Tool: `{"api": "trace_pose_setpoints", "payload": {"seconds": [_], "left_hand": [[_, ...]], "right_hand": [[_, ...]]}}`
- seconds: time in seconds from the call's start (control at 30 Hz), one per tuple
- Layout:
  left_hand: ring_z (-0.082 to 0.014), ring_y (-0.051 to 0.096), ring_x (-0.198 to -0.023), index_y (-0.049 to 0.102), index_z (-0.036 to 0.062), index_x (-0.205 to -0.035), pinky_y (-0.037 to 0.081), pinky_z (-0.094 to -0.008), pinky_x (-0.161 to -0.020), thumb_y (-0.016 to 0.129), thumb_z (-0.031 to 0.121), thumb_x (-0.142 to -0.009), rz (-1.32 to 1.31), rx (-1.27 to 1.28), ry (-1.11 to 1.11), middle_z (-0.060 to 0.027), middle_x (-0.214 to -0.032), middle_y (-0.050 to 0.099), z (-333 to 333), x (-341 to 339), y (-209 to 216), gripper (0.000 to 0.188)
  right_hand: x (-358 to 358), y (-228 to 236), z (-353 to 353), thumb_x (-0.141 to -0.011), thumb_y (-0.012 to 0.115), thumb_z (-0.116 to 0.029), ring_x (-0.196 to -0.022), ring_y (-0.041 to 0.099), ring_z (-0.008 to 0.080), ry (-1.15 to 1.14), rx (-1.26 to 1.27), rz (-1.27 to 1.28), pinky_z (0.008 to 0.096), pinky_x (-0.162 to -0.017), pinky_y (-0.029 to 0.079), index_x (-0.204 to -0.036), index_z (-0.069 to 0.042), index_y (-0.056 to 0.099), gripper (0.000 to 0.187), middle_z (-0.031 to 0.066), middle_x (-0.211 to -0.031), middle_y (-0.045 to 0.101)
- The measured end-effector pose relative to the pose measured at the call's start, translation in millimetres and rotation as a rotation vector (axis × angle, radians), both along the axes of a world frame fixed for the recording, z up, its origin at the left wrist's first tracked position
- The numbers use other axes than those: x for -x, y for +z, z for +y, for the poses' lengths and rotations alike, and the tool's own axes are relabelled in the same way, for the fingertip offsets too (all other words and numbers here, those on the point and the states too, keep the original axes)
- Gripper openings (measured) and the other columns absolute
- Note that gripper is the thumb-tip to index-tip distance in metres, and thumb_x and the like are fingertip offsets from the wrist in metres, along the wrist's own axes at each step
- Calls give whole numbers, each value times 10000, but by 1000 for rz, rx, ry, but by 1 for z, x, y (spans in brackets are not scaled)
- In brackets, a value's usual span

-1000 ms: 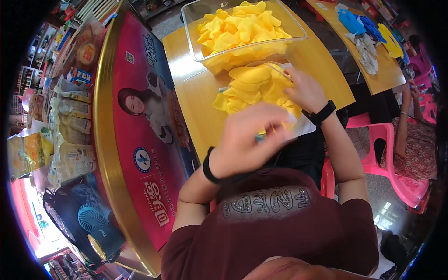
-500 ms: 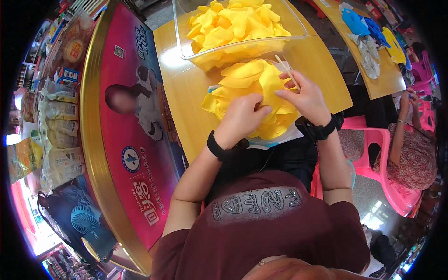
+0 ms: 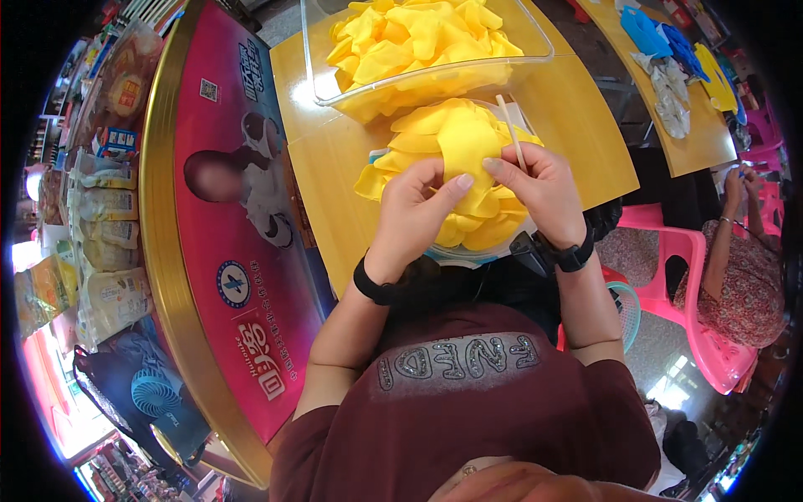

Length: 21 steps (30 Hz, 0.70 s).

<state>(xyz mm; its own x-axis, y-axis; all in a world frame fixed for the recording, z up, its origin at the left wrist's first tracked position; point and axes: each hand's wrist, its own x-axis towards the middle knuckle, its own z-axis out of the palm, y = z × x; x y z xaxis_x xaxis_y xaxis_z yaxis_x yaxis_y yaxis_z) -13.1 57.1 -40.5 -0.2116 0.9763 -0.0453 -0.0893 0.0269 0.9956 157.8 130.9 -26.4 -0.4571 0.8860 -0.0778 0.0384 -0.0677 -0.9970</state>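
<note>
Well to the left of the fingers, a large curved magenta sign with a gold rim runs along the edge of the tabletop; it carries a printed figure, a round blue-and-white emblem and white lettering. Farther left of it, pale plastic packages crowd together, yellow bags below them. Below-left stands a dark blue package picturing a fan.

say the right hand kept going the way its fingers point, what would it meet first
The right hand points leftward, so it would probably meet the left hand's thumb above the yellow petal pile. Depth is unclear.
</note>
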Motion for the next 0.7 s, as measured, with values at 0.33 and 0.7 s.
{"api": "trace_pose_setpoints", "payload": {"seconds": [0.33,0.7], "left_hand": [[-83,570,-794,610,6,-1054,467,-235,-739,704,94,-860,-348,-153,39,-27,-983,612,-19,-9,39,233],[-125,628,-849,611,12,-1022,505,-230,-727,604,24,-905,-259,-226,153,-53,-909,661,-20,-8,25,118]], "right_hand": [[16,25,-27,-809,773,-164,-621,500,25,10,-202,3,198,-555,414,-821,-2,652,202,-27,-663,582],[27,21,-40,-853,722,-133,-582,428,30,-72,-350,139,205,-514,332,-802,-17,640,151,-40,-652,521]]}}
